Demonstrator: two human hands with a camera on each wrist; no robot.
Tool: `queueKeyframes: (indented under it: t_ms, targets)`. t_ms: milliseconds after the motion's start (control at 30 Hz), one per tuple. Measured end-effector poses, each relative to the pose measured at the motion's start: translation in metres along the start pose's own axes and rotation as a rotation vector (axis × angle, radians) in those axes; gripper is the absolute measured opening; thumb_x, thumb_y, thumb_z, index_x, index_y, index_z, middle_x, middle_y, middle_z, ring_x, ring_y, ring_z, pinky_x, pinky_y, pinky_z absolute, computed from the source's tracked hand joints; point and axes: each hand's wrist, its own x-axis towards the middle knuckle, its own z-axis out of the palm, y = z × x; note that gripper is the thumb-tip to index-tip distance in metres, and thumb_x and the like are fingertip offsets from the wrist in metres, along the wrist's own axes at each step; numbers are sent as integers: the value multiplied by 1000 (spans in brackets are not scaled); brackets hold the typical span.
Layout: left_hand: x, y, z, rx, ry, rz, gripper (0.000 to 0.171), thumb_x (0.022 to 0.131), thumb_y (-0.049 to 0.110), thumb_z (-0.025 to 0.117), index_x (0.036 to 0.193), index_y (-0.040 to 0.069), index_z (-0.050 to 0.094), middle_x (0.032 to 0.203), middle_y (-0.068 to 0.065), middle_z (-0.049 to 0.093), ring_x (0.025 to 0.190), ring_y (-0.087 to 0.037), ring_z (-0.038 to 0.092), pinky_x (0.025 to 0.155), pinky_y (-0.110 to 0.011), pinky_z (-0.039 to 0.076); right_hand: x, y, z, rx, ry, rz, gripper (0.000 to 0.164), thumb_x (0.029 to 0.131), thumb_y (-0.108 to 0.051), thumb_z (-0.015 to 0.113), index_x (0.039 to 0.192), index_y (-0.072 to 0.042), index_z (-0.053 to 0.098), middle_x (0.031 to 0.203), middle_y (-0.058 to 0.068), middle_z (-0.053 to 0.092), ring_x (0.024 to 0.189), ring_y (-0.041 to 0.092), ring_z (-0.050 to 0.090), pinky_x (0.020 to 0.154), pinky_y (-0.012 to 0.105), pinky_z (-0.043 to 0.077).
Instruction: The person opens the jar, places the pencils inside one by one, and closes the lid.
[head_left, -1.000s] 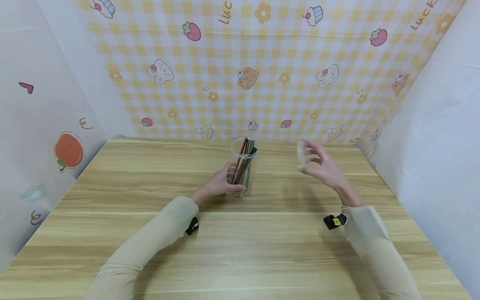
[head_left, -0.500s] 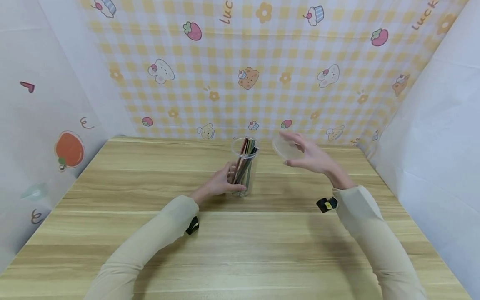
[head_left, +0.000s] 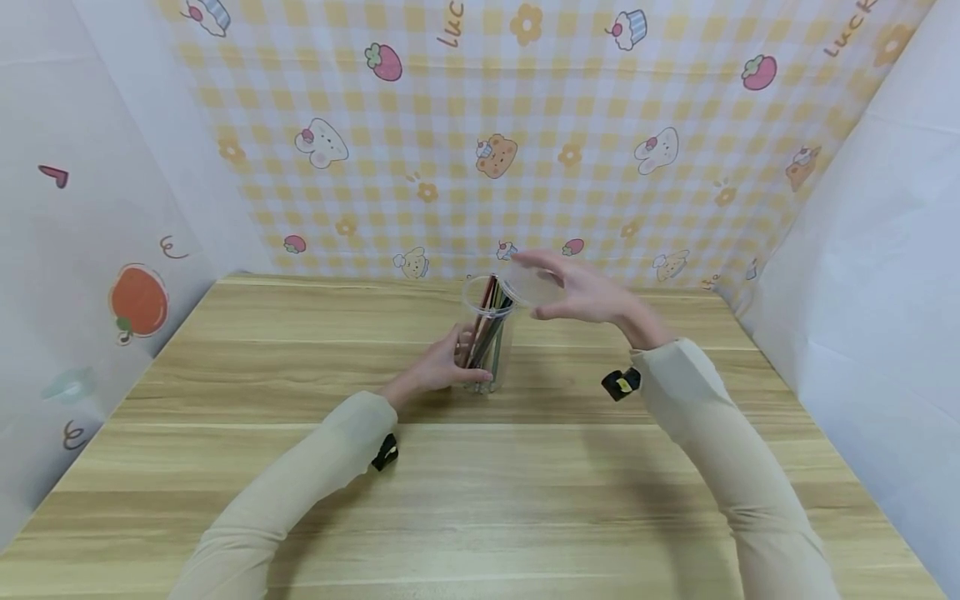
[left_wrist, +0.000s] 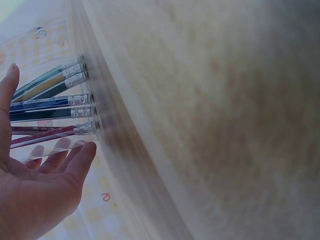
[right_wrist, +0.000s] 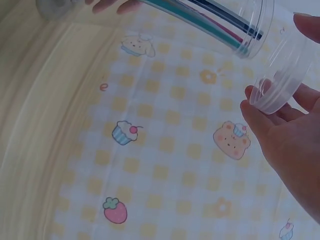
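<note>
A tall clear plastic jar (head_left: 507, 354) stands upright on the table, its mouth uncovered. Inside it lean several pencils (head_left: 491, 333) in red, blue, green and yellow; their silver eraser ends sit at the bottom in the left wrist view. My left hand (head_left: 438, 364) grips the jar low on its side, thumb in front and fingers curled behind. Between thumb and fingers, my right hand (head_left: 588, 292) holds a round clear lid (right_wrist: 285, 75) by its edge. The lid is tilted and close beside the jar's rim, overlapping it in the head view.
The wood-grain table (head_left: 480, 500) extends to a yellow checked cloth (head_left: 450, 108) hung along its back. White side walls (head_left: 862, 208) rise at left and right. Each wrist carries a small black camera strap (head_left: 621, 384).
My right hand has moved left with the lid, from well right of the jar to right at its rim, and the lid has turned. My left hand and the jar stay in place.
</note>
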Motion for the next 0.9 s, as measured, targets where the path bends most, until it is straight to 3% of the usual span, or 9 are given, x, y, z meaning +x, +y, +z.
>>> queueKeyframes:
  t_ms: [67,300,467,900]
  targets:
    - [0,0,0,-9,-1,1,77,73,13,73,132,1,25,128,-24,39,116,-33,39,97,-44,30,4,-3,1,-19,-21,20,73,74,-12,68,136,-11,31,139,7,28,124,26,28,101,40,23]
    - [17,-31,4,-32,23,18,81,69,20,76,132,9,26,128,-20,41,116,-30,40,97,-43,30,18,-8,7,-58,-89,20,74,74,-16,66,137,-12,29,140,8,26,126,25,22,100,44,23]
    - [18,-33,5,-9,38,30,80,69,24,76,131,11,27,127,-17,43,114,-27,42,95,-41,33,24,-13,12,-119,-108,14,73,74,-19,67,137,-10,31,140,11,24,125,24,22,98,47,25]
    - [17,-32,5,1,32,28,79,69,25,76,130,13,28,128,-15,43,115,-26,41,95,-42,33,37,-15,18,-175,-137,-7,74,72,-16,67,136,-5,32,133,12,31,112,23,36,91,39,34]
